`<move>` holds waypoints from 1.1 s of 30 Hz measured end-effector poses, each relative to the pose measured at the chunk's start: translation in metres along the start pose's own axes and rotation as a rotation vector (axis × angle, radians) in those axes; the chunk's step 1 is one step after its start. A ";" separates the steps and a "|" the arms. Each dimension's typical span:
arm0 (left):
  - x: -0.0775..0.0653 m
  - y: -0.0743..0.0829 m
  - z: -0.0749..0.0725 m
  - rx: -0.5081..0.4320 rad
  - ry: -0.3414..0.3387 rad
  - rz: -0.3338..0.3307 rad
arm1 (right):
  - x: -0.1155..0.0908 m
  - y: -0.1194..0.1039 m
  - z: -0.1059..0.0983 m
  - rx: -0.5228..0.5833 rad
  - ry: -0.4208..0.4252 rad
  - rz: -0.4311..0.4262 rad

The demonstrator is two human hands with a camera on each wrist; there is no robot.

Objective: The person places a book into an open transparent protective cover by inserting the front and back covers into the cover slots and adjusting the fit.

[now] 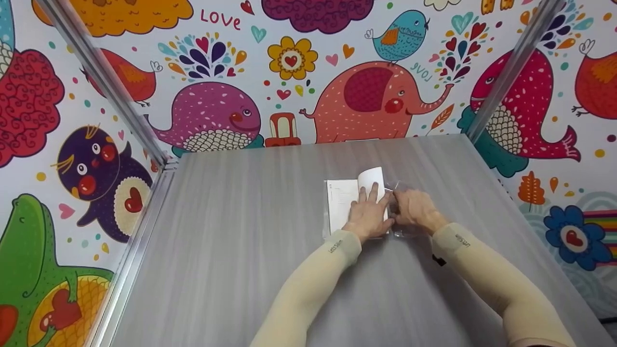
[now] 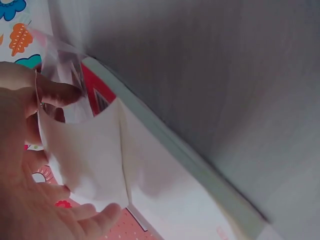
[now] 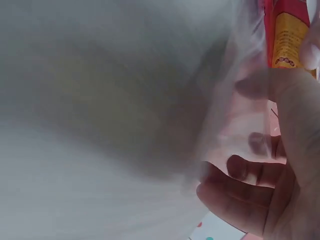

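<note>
A booklet (image 1: 341,200) with white pages lies open on the table, a clear plastic cover (image 1: 406,232) showing past its left and right sides. My left hand (image 1: 367,216) rests across a white flap (image 1: 371,176) that curls up at the top, its fingers spread and fairly straight. Right beside it, my right hand (image 1: 415,208) pinches the clear plastic at the booklet's right edge. Through the plastic in the right wrist view, a red and yellow printed cover (image 3: 290,37) shows near the thumb. The left wrist view shows the flap bowed away from the page fold.
The grey wood-grain table (image 1: 231,241) stretches out around the booklet. Metal frame rails (image 1: 130,270) run along its left side, and cartoon-printed walls (image 1: 289,96) stand at the back and sides. A small black piece (image 1: 439,260) shows beneath the right forearm.
</note>
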State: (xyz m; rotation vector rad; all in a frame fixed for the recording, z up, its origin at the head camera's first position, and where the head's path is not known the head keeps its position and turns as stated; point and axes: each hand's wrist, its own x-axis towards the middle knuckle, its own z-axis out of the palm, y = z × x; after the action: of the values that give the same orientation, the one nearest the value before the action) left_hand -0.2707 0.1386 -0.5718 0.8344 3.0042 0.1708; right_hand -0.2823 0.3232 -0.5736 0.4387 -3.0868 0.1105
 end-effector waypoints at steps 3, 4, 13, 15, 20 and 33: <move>0.000 0.001 0.000 0.003 -0.006 -0.001 | -0.004 0.000 0.001 0.048 -0.005 0.021; 0.000 0.001 0.000 0.004 -0.013 -0.002 | -0.004 0.000 0.001 0.053 -0.008 0.029; -0.003 0.004 -0.002 0.051 -0.030 -0.003 | -0.010 -0.001 0.004 0.102 -0.007 0.110; -0.003 0.004 -0.003 0.052 -0.038 0.001 | -0.010 0.000 0.004 0.121 0.016 0.134; -0.001 0.003 -0.002 0.052 -0.069 0.010 | -0.010 0.002 0.005 0.188 0.055 0.188; -0.005 0.000 -0.007 0.061 -0.094 0.035 | -0.014 0.001 0.004 0.319 0.099 0.274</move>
State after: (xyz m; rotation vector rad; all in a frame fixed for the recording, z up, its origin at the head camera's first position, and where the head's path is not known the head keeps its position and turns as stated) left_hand -0.2673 0.1355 -0.5651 0.8746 2.9223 0.0389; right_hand -0.2693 0.3277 -0.5785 0.0082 -3.0150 0.6147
